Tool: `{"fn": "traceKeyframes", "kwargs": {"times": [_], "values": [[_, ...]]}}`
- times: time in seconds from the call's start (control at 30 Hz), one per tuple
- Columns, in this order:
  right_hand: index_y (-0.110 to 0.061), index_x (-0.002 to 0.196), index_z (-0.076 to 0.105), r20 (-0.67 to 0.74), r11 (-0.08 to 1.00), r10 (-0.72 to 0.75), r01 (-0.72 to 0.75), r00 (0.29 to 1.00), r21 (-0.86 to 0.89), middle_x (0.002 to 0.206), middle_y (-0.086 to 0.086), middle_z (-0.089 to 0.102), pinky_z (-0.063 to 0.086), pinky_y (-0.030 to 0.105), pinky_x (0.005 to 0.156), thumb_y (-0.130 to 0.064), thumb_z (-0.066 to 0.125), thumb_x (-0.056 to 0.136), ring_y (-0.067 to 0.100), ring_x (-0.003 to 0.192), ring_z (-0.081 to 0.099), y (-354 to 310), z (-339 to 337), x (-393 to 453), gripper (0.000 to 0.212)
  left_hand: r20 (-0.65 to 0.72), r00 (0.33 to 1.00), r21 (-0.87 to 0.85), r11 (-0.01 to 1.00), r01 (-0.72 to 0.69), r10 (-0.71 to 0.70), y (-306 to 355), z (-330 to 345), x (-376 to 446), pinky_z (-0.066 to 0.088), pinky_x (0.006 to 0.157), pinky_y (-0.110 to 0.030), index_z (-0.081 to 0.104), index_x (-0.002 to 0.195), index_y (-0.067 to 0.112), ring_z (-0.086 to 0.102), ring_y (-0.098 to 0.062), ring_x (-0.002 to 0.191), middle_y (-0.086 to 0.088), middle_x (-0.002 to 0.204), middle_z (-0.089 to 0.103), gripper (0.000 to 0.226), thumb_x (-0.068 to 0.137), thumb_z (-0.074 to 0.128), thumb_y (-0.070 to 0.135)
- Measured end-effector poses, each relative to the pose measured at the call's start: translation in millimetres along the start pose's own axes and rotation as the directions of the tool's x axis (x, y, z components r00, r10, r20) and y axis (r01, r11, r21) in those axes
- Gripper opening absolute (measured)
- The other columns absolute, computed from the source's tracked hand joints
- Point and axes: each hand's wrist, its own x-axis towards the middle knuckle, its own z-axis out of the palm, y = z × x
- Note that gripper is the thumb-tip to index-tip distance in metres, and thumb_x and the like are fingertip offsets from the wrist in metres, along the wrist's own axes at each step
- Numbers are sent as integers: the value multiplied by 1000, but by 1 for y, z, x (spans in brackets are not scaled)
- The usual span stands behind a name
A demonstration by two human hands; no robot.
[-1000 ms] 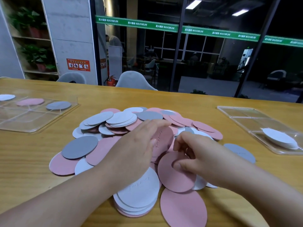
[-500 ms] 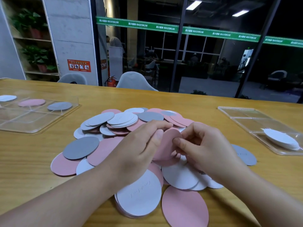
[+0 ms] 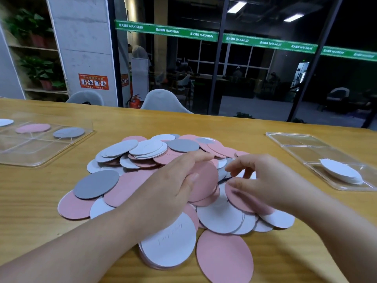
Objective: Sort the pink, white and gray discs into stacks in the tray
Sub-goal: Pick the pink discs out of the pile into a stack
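A green banner (image 3: 206, 35) runs along the glass wall and repeats the word "MAXIMUM" after small Chinese characters. An orange sign (image 3: 93, 81) on the pillar carries print too small to read. A white disc (image 3: 169, 240) shows faint embossed script, not legible.

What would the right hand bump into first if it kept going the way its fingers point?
The right hand points left, toward the pink discs that the left hand grips. It would probably meet those first, though depth is hard to judge from this one view.
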Motion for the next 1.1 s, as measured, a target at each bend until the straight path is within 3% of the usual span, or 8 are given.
{"fn": "traceKeyframes", "kwargs": {"times": [0.17, 0.3, 0.53, 0.67, 0.87, 0.97, 1.03, 1.1], "values": [[-39, 138, 32, 311, 980, 142, -89, 940, -179, 137, -19, 33, 39, 25, 94, -54, 67, 74, 6, 119, 43, 3, -17, -9, 74, -17, 1000, 9, 1000, 0, 0, 1, -1, 0, 29, 83, 2, 42, 115, 53, 38, 21, 112, 41, 120, 43, 41, 97, 43, 16], [-40, 140, 26, 353, 958, 179, -80, 918, -277, 137, -17, 29, 40, 27, 92, -53, 70, 72, 9, 119, 43, 4, -20, -12, 83, -34, 999, 7, 1000, -1, 1, 1, -1, 0, 27, 86, 3, 42, 116, 53, 36, 21, 114, 40, 120, 43, 41, 97, 44, 17], [-35, 121, 45, 202, 975, 127, -85, 971, -207, 111, -18, 41, 44, 19, 72, -54, 75, 63, 2, 92, 49, 5, -20, -10, 68, -51, 998, -79, 996, 34, -39, 5, -1, -1, 37, 77, 0, 45, 110, 58, 50, 19, 94, 46, 116, 39, 49, 97, 40, 11], [-38, 117, 45, 119, 992, 32, -18, 992, -122, 102, -23, 38, 41, 18, 68, -57, 69, 62, -3, 88, 47, 1, -17, -11, 63, -80, 975, -314, 934, 172, -206, 3, 1, 1, 51, 57, -15, 49, 105, 65, 65, -19, 67, 31, 107, 49, 52, 98, 37, 15], [-35, 115, 42, -77, 974, -225, 225, 971, -3, 103, -23, 35, 45, 27, 84, -63, 60, 56, -2, 94, 45, -20, 1, -15, 68, -157, 959, -469, 873, 137, -235, 6, 4, 5, 51, 88, -47, 57, 114, 50, 65, -20, 100, 35, 114, 56, 31, 97, 42, 28], [-32, 115, 42, -173, 949, -311, 314, 934, -12, 101, -21, 34, 43, 24, 81, -58, 68, 60, -1, 92, 43, -22, 17, -14, 66, -84, 970, -607, 784, 131, -227, 8, 3, 5, 58, 70, -36, 55, 120, 40, 69, -12, 86, 30, 104, 64, 40, 83, 50, 54], [-29, 119, 43, -247, 937, -336, 350, 909, 12, 103, -20, 35, 43, 20, 78, -57, 70, 61, -1, 92, 43, -21, 24, -12, 70, -57, 982, -612, 783, 109, -181, 10, 5, 3, 55, 61, -21, 51, 120, 41, 66, 1, 85, 28, 97, 66, 42, 79, 61, 34], [-27, 123, 43, -290, 929, -345, 368, 893, 26, 106, -19, 33, 43, 16, 77, -59, 68, 60, -1, 93, 42, -20, 29, -10, 75, -97, 982, -538, 838, 86, -163, 8, 7, 4, 53, 72, -19, 50, 118, 47, 59, 8, 100, 36, 110, 58, 48, 85, 64, 15]]}}
